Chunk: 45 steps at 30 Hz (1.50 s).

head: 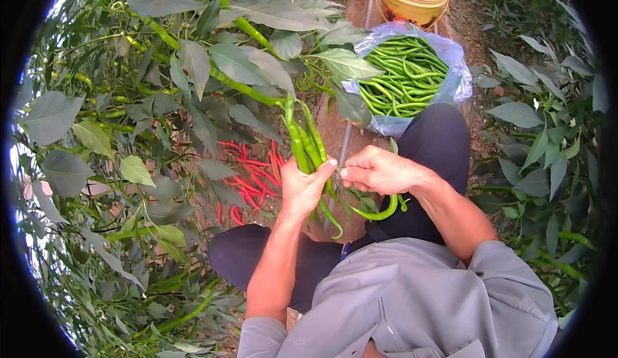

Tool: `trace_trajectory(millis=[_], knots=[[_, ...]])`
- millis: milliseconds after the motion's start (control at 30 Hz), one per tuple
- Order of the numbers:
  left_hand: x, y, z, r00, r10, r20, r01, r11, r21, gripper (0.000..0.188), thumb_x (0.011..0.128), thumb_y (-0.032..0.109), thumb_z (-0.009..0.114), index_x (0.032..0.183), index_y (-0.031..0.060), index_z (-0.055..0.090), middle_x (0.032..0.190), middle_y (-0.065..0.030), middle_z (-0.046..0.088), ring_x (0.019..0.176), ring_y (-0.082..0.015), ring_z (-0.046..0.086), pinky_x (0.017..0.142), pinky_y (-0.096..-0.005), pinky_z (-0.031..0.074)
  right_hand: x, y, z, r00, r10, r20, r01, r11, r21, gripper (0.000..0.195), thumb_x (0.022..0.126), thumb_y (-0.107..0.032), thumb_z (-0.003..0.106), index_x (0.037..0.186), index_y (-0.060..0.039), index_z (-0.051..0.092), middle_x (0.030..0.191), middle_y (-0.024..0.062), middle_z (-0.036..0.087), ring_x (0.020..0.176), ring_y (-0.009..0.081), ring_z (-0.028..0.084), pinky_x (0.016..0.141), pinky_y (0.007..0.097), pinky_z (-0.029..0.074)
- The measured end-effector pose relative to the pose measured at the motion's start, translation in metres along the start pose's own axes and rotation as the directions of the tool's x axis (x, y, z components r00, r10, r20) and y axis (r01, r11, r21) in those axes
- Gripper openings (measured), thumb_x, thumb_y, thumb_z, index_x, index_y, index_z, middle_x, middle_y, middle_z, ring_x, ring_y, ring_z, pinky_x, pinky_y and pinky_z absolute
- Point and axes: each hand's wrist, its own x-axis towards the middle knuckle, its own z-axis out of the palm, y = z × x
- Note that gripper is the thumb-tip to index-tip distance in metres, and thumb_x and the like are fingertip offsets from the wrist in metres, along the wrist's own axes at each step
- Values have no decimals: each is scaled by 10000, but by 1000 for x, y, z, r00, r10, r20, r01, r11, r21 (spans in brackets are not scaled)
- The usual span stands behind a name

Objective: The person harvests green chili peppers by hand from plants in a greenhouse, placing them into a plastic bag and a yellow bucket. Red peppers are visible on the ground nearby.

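Note:
My left hand (304,184) is closed around several long green chili peppers (307,138), some ends sticking up past the thumb and others hanging below the fist. Close beside it, my right hand (379,169) has its fingers pinched on a thin leafy pepper sprig (359,196); exactly where they grip is hidden. Below that fist a curved green chili pepper (379,214) dangles, and a leaf shows above the knuckles. Both hands are over my lap, with the fingertips nearly touching.
A clear plastic bag (461,75) full of green chilies stands beyond my knee, with a yellow bucket (410,8) of chilies behind. Red chilies (253,174) lie on the soil at left. Pepper plants (159,82) crowd both sides. A thin pipe (345,143) runs along the ground.

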Motion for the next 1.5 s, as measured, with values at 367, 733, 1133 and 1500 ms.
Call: trace_trajectory(millis=[367,733,1133,1500], knots=[[29,-34,-33,985,1,-171,14,996,86,132,870,64,777,942,20,676,798,-16,674,702,-104,623,622,-274,506,-31,-38,18,914,-368,-171,310,905,-290,234,986,-198,626,878,4,674,647,133,580,594,290,603,607,413,478],[10,-33,-21,840,-452,301,523,821,-228,365,886,49,745,1223,-8,614,1030,-120,698,935,-245,705,824,-388,599,8,10,-12,875,62,-480,168,891,421,250,973,-306,721,1050,-69,729,694,-90,507,522,1,348,455,208,258],[6,-17,-6,810,-294,507,502,795,-340,396,926,63,718,1297,11,589,1088,-111,700,975,-206,699,839,-354,593,31,15,-3,948,63,-313,78,904,420,220,921,-187,761,955,6,660,752,39,631,592,93,545,494,269,411],[13,-26,-4,867,-304,395,450,818,-358,359,928,82,712,1266,23,605,1075,-105,712,942,-207,703,801,-350,583,41,24,4,913,85,-398,77,924,375,166,1011,-170,632,1019,-7,664,835,31,658,698,113,595,619,291,491]])
